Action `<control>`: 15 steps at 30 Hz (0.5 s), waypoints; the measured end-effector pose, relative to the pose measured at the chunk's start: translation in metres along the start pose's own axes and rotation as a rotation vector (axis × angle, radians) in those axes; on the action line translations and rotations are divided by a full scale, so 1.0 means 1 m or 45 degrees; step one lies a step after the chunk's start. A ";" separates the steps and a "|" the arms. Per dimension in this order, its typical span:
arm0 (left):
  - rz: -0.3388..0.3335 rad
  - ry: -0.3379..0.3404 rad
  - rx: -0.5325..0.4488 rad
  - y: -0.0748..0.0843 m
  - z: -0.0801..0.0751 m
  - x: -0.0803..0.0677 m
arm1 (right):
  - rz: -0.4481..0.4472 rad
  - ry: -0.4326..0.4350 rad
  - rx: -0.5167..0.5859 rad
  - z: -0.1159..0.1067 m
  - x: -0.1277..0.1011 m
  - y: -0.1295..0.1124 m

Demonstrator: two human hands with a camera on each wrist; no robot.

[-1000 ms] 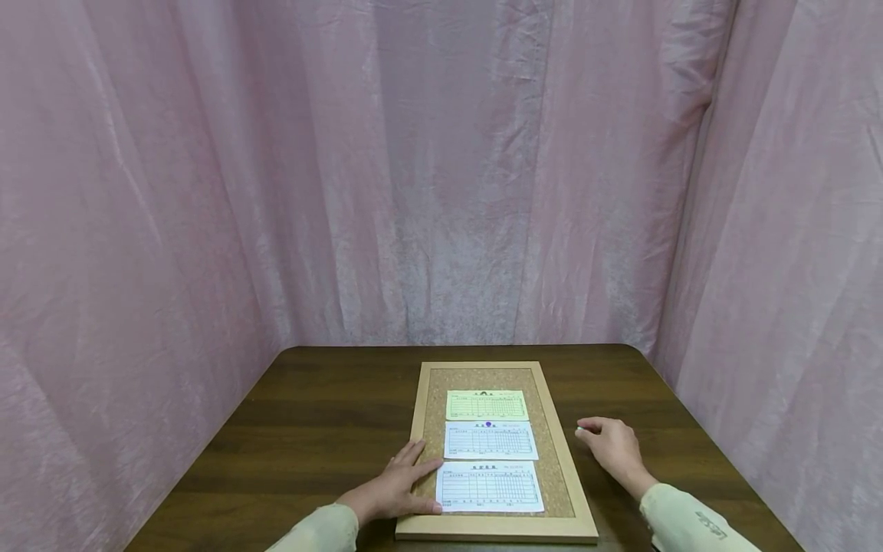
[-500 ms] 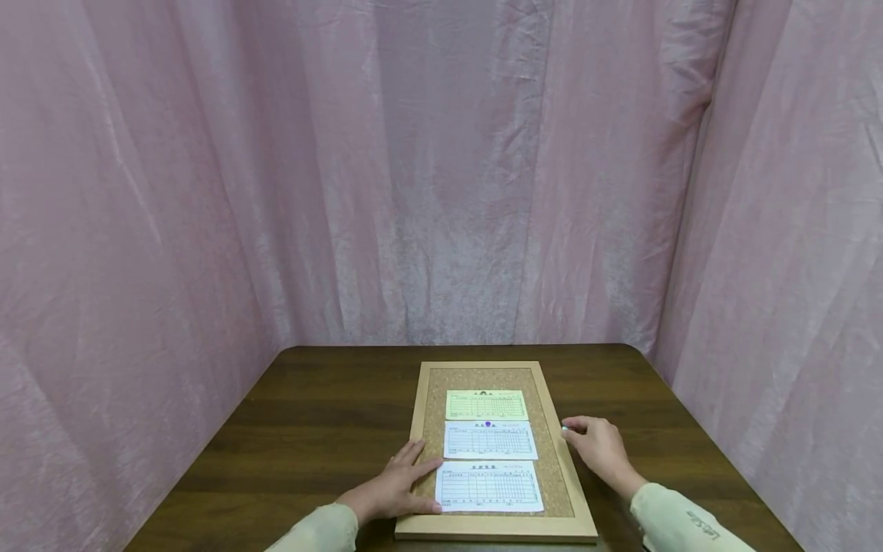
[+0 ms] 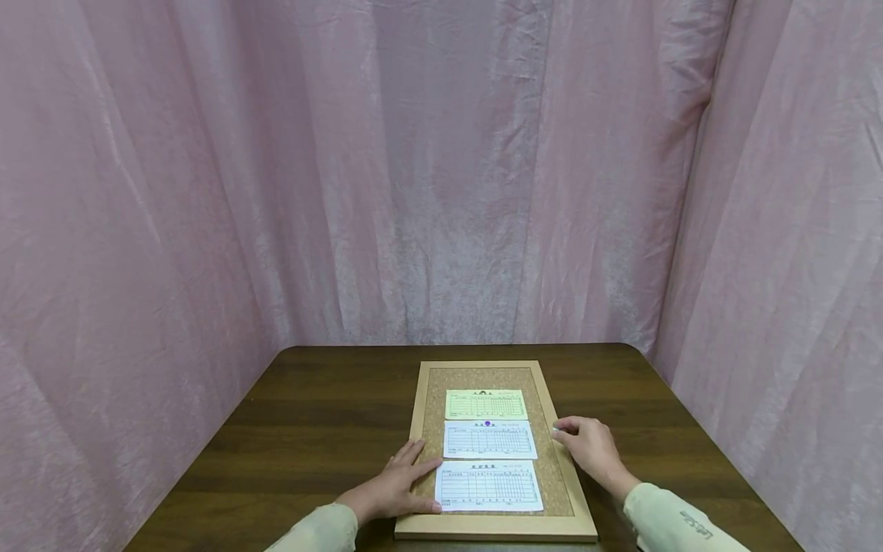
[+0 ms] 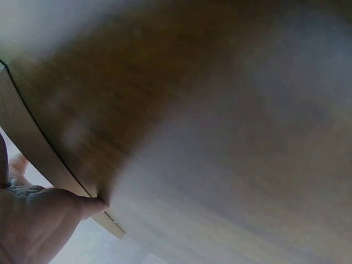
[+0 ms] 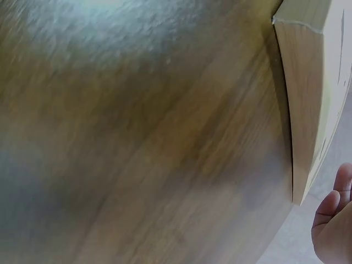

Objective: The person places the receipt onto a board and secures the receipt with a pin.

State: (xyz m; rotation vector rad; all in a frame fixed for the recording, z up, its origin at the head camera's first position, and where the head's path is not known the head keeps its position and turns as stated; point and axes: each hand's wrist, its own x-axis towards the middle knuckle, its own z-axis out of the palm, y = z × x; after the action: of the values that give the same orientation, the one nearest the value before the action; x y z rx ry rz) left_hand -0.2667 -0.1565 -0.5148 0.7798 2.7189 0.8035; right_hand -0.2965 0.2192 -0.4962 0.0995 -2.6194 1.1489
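A wood-framed corkboard [image 3: 552, 483] lies flat on the table, bearing a green receipt slip [image 3: 486, 406], a white slip [image 3: 490, 442] in the middle and another white slip [image 3: 490, 488] nearest me. A purple push pin [image 3: 487, 423] sits at the middle slip's top edge. My left hand [image 3: 396, 487] rests spread over the left frame, thumb and forefinger touching the nearest slip's left edge. Over the right frame, my right hand [image 3: 592, 447] pinches a tiny pale push pin [image 3: 555, 430], mostly hidden by the fingertips. Only parts of each hand [image 4: 44, 220] show in the wrist views.
The dark wooden table [image 3: 310, 414] extends on both sides of the board. Pink curtains [image 3: 441, 176] hang behind it and along both sides. In the right wrist view, the board's raised wooden edge [image 5: 305, 99] stands above the tabletop.
My right hand has moved left, from over the table beside the board to over its right frame, still pinching the pale push pin. The left hand and the slips have stayed put.
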 end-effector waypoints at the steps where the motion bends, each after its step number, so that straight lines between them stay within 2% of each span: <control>1: 0.001 0.000 -0.002 0.000 0.000 0.000 | -0.001 -0.004 0.002 0.001 0.000 -0.001; 15: 0.004 0.001 -0.001 0.000 -0.001 0.000 | -0.004 -0.027 0.050 0.017 -0.004 -0.017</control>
State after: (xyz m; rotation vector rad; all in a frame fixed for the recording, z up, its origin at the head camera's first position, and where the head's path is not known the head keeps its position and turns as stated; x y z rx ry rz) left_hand -0.2668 -0.1566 -0.5141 0.7843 2.7184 0.8056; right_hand -0.2934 0.1948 -0.4959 0.1243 -2.6148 1.2051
